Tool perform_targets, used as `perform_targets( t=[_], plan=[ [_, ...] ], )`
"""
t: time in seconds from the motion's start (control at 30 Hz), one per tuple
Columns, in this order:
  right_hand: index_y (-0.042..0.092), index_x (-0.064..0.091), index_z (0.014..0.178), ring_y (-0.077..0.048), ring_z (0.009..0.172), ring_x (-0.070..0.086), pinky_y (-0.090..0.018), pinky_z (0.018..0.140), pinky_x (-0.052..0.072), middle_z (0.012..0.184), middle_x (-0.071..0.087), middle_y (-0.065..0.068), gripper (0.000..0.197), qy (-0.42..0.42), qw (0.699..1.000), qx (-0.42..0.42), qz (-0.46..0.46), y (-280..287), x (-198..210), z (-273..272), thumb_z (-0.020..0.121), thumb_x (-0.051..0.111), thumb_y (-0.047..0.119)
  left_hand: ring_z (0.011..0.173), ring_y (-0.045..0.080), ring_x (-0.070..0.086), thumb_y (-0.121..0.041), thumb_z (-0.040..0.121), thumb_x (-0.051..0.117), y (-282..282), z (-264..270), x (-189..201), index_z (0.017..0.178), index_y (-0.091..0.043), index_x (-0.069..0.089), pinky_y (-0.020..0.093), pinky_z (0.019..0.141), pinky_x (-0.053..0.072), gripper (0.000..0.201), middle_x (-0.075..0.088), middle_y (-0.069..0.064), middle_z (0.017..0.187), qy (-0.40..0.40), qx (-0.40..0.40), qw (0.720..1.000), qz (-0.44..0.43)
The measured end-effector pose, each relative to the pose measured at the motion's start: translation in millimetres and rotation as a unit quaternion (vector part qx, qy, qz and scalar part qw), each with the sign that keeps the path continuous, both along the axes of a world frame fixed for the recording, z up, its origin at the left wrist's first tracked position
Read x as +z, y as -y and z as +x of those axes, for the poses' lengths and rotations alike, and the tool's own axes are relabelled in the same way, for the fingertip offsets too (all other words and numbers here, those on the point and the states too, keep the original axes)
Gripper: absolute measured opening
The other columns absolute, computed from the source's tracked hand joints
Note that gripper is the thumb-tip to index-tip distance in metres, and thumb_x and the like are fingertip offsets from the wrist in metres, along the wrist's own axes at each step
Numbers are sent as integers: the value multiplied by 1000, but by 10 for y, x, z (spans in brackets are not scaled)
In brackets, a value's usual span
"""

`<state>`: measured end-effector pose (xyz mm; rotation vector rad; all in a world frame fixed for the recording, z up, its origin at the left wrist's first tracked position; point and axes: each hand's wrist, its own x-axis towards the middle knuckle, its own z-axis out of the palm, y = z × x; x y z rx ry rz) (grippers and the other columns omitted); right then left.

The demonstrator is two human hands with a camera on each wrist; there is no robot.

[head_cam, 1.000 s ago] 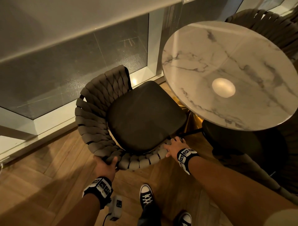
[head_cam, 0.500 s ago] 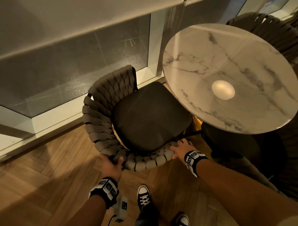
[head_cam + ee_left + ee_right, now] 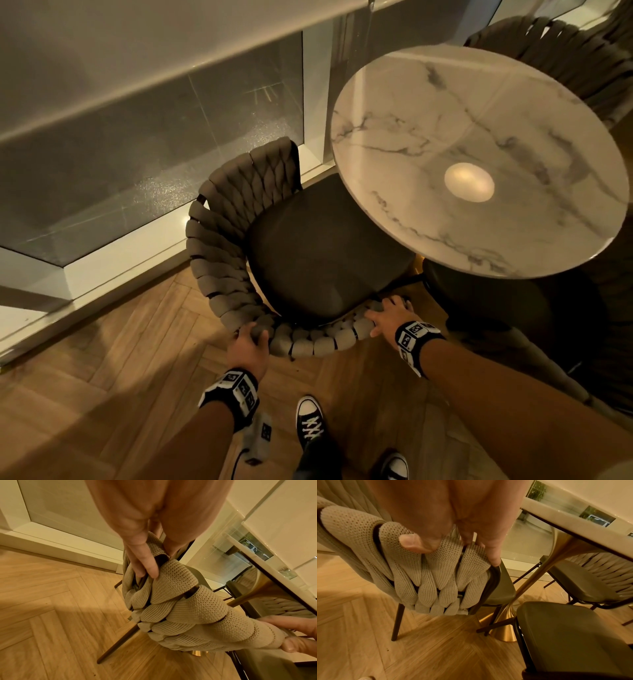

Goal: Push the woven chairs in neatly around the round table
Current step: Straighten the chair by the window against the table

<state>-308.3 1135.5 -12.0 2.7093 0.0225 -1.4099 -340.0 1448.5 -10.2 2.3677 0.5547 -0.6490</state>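
Note:
A woven chair (image 3: 226,246) with a dark seat cushion (image 3: 325,246) stands by the round marble table (image 3: 479,144). The front of its seat sits under the table's edge. My left hand (image 3: 255,337) grips the curved woven backrest (image 3: 180,601) at its near rim, thumb (image 3: 145,563) on the outside. My right hand (image 3: 387,311) holds the backrest's right end. There its thumb (image 3: 418,543) presses the woven straps (image 3: 428,574) and its fingers (image 3: 491,553) curl over the frame.
A second chair's dark seat (image 3: 565,635) stands close on the right, and a third chair (image 3: 565,58) at the table's far side. The gold pedestal (image 3: 505,622) rises between the chair legs. A glass wall and its sill (image 3: 120,253) run along the left. My shoe (image 3: 310,428) is behind the chair.
The chair has slid toward the table, so its seat now reaches under the marble edge. Both hands kept their hold and moved with it.

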Motion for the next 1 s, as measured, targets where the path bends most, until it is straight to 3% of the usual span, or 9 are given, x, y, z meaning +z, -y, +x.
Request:
perform_targets(
  t=[0.43, 0.63, 0.73, 0.8, 0.9, 1.0],
  plan=[
    [39, 30, 141, -41, 141, 12, -62, 115, 14, 152, 24, -16, 55, -17, 1000, 4, 2, 145, 97, -43, 91, 53, 45, 119, 40, 57, -38, 99, 50, 134, -144, -9, 141, -15, 44, 44, 97, 49, 48, 60, 21, 131, -19, 18, 999, -25],
    [41, 28, 145, -35, 145, 8, -59, 112, 25, 155, 23, -10, 59, -18, 998, -44, 30, 121, 267, -101, 92, 54, 47, 125, 39, 53, -38, 98, 51, 118, -171, 12, 145, -17, 41, 46, 102, 48, 52, 55, 19, 139, -11, 23, 999, -43],
    [35, 43, 136, -29, 139, 26, -53, 105, 38, 145, 37, -6, 47, 73, 993, -67, 57, 117, 384, -226, 91, 55, 44, 127, 39, 52, -37, 98, 50, 170, -221, 91, 152, -19, 29, 46, 103, 48, 61, 52, 19, 143, -27, 13, 999, -30],
    [27, 54, 121, -26, 122, 45, -46, 94, 48, 129, 51, -6, 30, 149, 983, -81, 66, 136, 452, -287, 93, 51, 38, 122, 40, 55, -36, 97, 48, 185, -236, 149, 154, -17, 23, 45, 98, 51, 64, 54, 19, 140, -42, -34, 998, 14],
    [22, 57, 113, -25, 98, 62, -41, 84, 53, 108, 63, -5, 28, 158, 974, -140, 79, 266, 572, -450, 95, 44, 39, 96, 31, 64, -37, 95, 43, 298, -336, 352, 130, -18, 50, 39, 79, 54, 40, 66, 13, 117, -20, -116, 988, 96],
    [26, 56, 102, -24, 90, 63, -41, 82, 55, 97, 65, -2, 25, 167, 966, -167, 101, 495, 597, -632, 94, 43, 45, 79, 22, 62, -41, 95, 41, 514, -518, 481, 102, -21, 65, 32, 67, 51, 33, 67, 3, 92, 14, -162, 980, 114]
  ],
)
